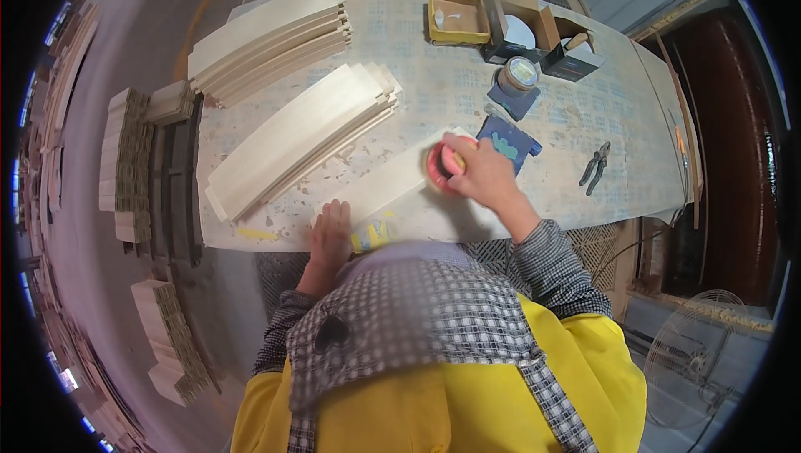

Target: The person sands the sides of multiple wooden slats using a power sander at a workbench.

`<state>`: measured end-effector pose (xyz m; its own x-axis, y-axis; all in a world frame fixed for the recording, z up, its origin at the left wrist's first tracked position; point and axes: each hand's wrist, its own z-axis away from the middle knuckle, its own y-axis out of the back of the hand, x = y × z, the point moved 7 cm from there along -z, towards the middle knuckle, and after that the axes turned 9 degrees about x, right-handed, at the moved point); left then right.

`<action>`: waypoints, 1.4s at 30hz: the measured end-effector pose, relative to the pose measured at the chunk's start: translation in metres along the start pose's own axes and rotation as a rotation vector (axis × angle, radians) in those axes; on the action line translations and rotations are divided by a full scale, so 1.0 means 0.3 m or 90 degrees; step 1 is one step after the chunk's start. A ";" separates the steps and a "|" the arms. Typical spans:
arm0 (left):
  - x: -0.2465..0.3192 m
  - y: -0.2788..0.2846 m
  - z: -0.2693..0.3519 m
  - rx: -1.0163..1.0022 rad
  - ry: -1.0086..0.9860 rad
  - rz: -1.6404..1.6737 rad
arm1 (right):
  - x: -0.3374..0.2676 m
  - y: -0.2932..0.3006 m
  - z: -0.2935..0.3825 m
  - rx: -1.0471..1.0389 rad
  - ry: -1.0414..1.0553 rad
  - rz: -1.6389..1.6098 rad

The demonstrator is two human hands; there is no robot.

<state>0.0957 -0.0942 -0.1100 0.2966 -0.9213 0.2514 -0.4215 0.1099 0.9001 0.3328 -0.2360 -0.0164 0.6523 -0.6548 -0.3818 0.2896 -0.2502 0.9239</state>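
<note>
A thin pale wooden board (383, 185) lies slantwise on the table before me. My left hand (331, 234) holds its near left end, with the fingers laid over it and hiding that end. In my right hand (487, 171) is a round red-and-pink hand pad (438, 168), its underside out of sight. The pad is over the far right end of the board, and the hand covers part of it. Left of this board lies a low stack of curved-edged wooden boards (300, 134). A taller stack of similar boards (269, 34) is behind it.
Blue abrasive-like sheets (510, 143) lie beyond my right hand, with a round lidded tub (520, 72) behind. A yellow-edged tray (459, 18) and open cardboard boxes (516, 34) stand at the back. Pliers (596, 165) lie right. More boards (125, 152) are stacked left; a fan (694, 359) stands lower right.
</note>
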 end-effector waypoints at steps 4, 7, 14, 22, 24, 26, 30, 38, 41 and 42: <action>-0.015 0.011 -0.022 -0.043 0.016 0.064 | 0.031 0.022 0.009 0.050 -0.023 -0.002; -0.021 0.035 -0.034 -0.080 0.047 0.125 | -0.121 -0.001 0.066 0.065 0.099 -0.095; -0.106 0.004 -0.034 -0.065 0.033 0.186 | -0.135 0.001 0.055 0.123 0.086 -0.109; -0.109 0.028 -0.122 -0.237 0.133 0.221 | -0.167 0.023 0.021 0.062 0.046 -0.163; -0.154 -0.014 -0.092 -0.251 0.147 0.219 | -0.263 -0.020 0.061 -0.037 0.071 -0.134; -0.144 -0.002 -0.108 -0.246 0.129 0.215 | -0.279 -0.074 0.084 -0.028 0.154 -0.139; -0.160 -0.015 -0.086 -0.235 0.125 0.219 | -0.265 0.065 0.004 -0.025 0.050 -0.087; -0.157 0.000 -0.102 -0.266 0.173 0.280 | -0.217 0.029 -0.006 0.010 0.085 -0.106; -0.177 0.004 -0.095 -0.311 0.185 0.278 | -0.320 -0.077 0.090 -0.052 0.168 -0.120; -0.193 -0.002 -0.077 -0.339 0.178 0.265 | -0.337 -0.081 0.100 -0.069 0.181 -0.136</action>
<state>0.0984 -0.0323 -0.1169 0.4408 -0.6411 0.6283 -0.0947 0.6628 0.7428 0.2389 -0.1850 0.0007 0.7336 -0.3676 -0.5716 0.5027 -0.2726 0.8204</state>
